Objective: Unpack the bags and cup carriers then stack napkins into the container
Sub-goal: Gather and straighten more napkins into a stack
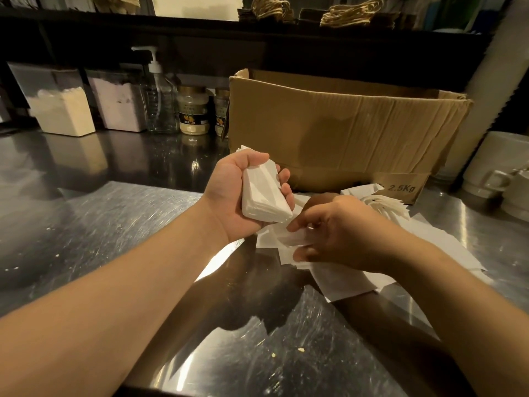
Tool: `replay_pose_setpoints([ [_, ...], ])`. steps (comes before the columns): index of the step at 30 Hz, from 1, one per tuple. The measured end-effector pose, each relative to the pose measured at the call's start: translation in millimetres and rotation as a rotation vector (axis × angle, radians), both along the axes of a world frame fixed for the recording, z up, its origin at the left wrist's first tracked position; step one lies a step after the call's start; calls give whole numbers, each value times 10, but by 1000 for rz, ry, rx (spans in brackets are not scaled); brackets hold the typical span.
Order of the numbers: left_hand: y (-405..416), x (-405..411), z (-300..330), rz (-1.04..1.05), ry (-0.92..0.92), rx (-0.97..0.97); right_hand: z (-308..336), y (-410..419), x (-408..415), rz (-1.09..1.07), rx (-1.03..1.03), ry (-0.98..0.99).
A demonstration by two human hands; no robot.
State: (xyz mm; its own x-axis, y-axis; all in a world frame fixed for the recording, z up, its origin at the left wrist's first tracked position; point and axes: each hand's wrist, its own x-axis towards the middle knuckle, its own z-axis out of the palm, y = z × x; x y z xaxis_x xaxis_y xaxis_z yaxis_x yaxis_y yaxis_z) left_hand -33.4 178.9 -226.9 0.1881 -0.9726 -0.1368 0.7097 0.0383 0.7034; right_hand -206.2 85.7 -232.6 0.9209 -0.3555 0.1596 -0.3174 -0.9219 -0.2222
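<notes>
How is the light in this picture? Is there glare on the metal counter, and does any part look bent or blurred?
Head view: dim, warm light; bright glare patches on the steel counter beside dark arm shadows; the right hand on the loose napkins is slightly blurred; the left hand and its napkin stack look sharper; wide-angle bending curves the shelf.

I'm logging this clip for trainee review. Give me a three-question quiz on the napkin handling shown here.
1. True or false: the left hand holds a stack of napkins.
2. What is the right hand doing? A) pinching loose napkins on the steel counter B) lifting the pump bottle C) resting idle
3. Fill in: behind both hands stands an open ____ box.

Key: 1 true; 2 A; 3 cardboard.
</notes>
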Motion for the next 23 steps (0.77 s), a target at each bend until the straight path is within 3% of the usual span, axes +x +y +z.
replay_pose_setpoints([
  [5, -3, 11, -3, 12, -11, 11, 18, 4, 0, -14, -15, 45],
  [14, -16, 69, -21, 21, -13, -2, -10, -17, -11, 8, -83, -119],
  [17, -10, 126, -16, 25, -30, -16, 88, -10, -80, 28, 163, -278],
  [21, 3, 146, 6, -13, -124, 4, 231, 47, -171, 120, 860, -451],
  [23, 17, 97, 15, -58, -213, 24, 235, 42, -161, 119, 920, -480],
])
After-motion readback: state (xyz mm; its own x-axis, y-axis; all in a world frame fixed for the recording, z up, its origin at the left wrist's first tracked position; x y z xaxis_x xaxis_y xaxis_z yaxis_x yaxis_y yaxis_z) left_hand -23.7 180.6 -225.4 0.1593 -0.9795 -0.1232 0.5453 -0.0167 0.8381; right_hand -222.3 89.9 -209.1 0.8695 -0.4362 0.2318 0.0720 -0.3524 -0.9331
